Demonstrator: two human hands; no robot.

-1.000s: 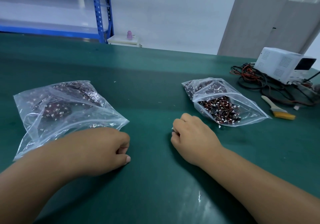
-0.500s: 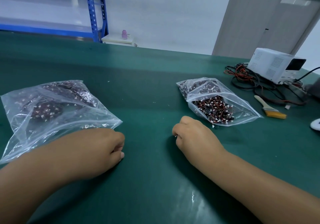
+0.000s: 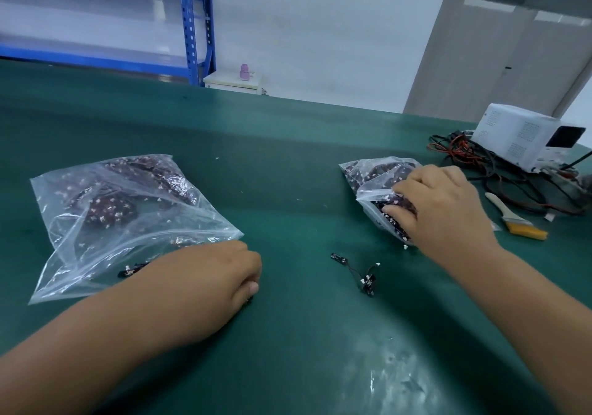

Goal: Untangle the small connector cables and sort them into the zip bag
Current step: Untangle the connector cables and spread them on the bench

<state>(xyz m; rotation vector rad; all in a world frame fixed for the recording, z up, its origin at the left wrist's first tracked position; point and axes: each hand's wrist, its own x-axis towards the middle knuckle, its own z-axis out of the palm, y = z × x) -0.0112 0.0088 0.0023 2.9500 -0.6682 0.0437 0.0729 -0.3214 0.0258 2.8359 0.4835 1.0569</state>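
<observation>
A large clear zip bag [image 3: 105,209] with dark connector cables inside lies at the left. My left hand [image 3: 205,283] rests curled on the table at that bag's mouth, and a dark bit of cable peeks out under its thumb. A smaller zip bag [image 3: 368,174] packed with tangled red-black cables [image 3: 395,219] lies at the right. My right hand [image 3: 439,203] reaches into its mouth, fingers curled into the tangle. One loose cable [image 3: 358,273] with white plugs lies on the green mat between my hands.
A white power supply [image 3: 525,135] with a heap of wires [image 3: 480,164] stands at the far right. A yellow-bristled brush [image 3: 515,219] lies in front of it. Blue shelving [image 3: 192,23] rises beyond the table's far edge.
My right hand has left the mat and moved forward and right into the small bag. A loose cable now lies where that hand rested. The left hand has barely moved.
</observation>
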